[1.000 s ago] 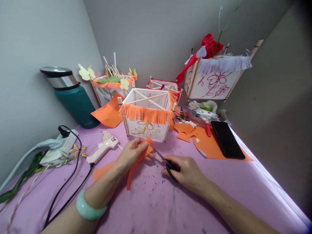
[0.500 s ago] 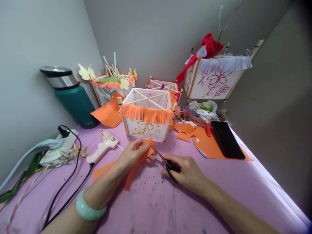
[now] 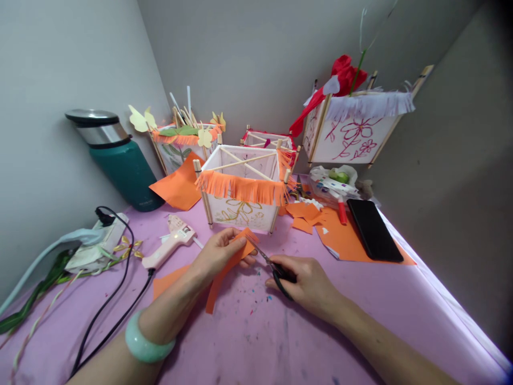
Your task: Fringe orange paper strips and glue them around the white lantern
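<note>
My left hand [image 3: 224, 251] pinches a strip of orange paper [image 3: 216, 291], whose long end hangs down toward the table. In my right hand [image 3: 310, 280] is a pair of black-handled scissors [image 3: 284, 274], fingers through the loops. The blades reach the strip's upper end, where narrow slits show. Just behind both hands stands a white box lantern [image 3: 244, 211] with a stick frame and a yellow flower drawing. An orange paper fringe [image 3: 244, 187] runs along its top edge.
Left are a pink glue gun [image 3: 170, 247], a power strip [image 3: 98, 243] with cables and a teal bottle [image 3: 124, 168]. Orange paper scraps [image 3: 304, 214], a black phone [image 3: 374, 230] and a red marker [image 3: 342, 211] lie right. More lanterns [image 3: 356, 131] stand behind.
Hands, strip and scissors stay almost in place. The scissor blades have shifted very slightly at the strip's slit end.
</note>
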Action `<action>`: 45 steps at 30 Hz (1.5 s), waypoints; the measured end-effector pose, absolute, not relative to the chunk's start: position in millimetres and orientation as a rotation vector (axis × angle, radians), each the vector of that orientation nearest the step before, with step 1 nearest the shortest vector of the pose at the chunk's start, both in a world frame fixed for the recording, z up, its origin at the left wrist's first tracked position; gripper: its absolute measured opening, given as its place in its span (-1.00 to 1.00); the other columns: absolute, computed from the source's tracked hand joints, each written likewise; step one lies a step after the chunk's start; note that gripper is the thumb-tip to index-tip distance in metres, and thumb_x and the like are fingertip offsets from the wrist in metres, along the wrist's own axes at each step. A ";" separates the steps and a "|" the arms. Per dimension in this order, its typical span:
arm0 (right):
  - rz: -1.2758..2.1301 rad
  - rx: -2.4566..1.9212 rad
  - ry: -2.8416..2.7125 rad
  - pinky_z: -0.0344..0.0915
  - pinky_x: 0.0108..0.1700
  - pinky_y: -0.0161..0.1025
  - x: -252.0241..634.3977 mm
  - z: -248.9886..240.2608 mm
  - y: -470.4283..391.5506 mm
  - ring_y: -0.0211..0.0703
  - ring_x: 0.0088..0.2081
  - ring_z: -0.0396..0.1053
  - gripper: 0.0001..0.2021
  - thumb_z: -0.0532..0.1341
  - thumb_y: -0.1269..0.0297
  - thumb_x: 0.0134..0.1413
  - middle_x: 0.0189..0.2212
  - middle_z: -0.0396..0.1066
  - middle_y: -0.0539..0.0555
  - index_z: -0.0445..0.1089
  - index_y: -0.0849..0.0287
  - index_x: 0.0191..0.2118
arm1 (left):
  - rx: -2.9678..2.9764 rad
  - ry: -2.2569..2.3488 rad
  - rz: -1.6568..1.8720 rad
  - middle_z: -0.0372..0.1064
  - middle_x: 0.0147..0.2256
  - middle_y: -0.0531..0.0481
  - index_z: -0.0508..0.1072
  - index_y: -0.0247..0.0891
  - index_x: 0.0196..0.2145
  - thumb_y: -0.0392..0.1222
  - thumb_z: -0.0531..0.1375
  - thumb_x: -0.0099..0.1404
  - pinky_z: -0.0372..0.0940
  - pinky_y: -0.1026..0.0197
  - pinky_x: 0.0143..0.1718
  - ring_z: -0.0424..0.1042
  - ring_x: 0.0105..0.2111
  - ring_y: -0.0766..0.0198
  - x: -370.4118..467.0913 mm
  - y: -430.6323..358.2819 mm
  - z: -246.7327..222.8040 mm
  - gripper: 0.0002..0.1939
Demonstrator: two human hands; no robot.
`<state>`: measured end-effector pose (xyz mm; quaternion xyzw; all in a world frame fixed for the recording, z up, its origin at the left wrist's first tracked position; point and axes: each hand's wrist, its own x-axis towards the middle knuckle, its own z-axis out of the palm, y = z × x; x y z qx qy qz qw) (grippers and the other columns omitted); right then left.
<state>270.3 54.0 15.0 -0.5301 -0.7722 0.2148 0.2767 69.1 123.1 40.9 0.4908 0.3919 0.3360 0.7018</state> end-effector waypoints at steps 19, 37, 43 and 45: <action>0.573 -1.436 -2.071 0.09 -0.47 -0.40 268.2 17.1 53.1 -0.30 -0.51 0.22 -0.82 0.28 0.18 0.03 -0.52 0.36 -0.08 0.43 0.12 -0.25 | 1.126 0.853 0.740 0.48 -0.45 -0.05 0.31 -0.30 -0.36 -0.04 0.27 0.14 0.38 0.26 -0.46 0.51 -0.49 0.26 69.9 124.4 36.0 -0.71; 0.583 -1.416 -2.060 0.12 -0.44 -0.40 270.7 13.3 56.8 -0.31 -0.52 0.21 -0.75 0.30 0.17 0.03 -0.53 0.35 -0.09 0.46 0.15 -0.17 | 1.103 0.853 0.727 0.50 -0.45 -0.08 0.30 -0.30 -0.36 -0.03 0.29 0.11 0.38 0.25 -0.46 0.51 -0.50 0.24 69.6 123.6 38.7 -0.68; 0.619 -1.439 -2.040 0.09 -0.47 -0.41 270.1 14.5 54.5 -0.31 -0.51 0.21 -0.80 0.31 0.18 0.02 -0.53 0.34 -0.10 0.44 0.13 -0.23 | 1.102 0.874 0.754 0.50 -0.45 -0.07 0.31 -0.30 -0.36 -0.04 0.28 0.12 0.39 0.27 -0.46 0.52 -0.49 0.24 69.0 122.9 42.1 -0.70; 0.627 -1.447 -2.033 0.08 -0.47 -0.41 269.5 15.5 53.9 -0.31 -0.51 0.21 -0.80 0.32 0.19 0.00 -0.52 0.34 -0.10 0.44 0.13 -0.24 | 1.085 0.895 0.792 0.50 -0.45 -0.05 0.33 -0.30 -0.36 -0.05 0.28 0.13 0.39 0.28 -0.45 0.53 -0.48 0.25 68.1 122.9 43.2 -0.72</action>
